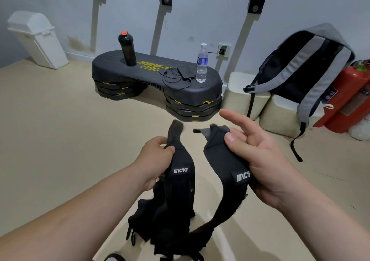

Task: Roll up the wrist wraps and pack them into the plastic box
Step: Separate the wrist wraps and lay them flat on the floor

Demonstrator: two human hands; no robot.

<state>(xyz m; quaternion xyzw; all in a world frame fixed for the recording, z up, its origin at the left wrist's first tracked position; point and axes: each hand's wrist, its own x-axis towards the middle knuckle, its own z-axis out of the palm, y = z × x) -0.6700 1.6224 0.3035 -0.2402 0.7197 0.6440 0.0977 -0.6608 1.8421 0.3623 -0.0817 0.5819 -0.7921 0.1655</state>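
Note:
Two black wrist wraps with white logo tags hang unrolled in front of me. My left hand [156, 156] grips the upper end of the left wrap [180, 180], whose lower part dangles in folds. My right hand [258, 156] holds the right wrap [222, 160] with the thumb pressed on its top end and the index and other fingers stretched out. That wrap's long tail curves down and left. No plastic box is in view.
A black step platform [152, 74] stands ahead with a black shaker bottle [127, 48], a water bottle [201, 63] and a power bank with cable [185, 72]. A grey backpack [306, 66] rests on cream blocks; red extinguishers [348, 98] right; white bin [38, 40] left.

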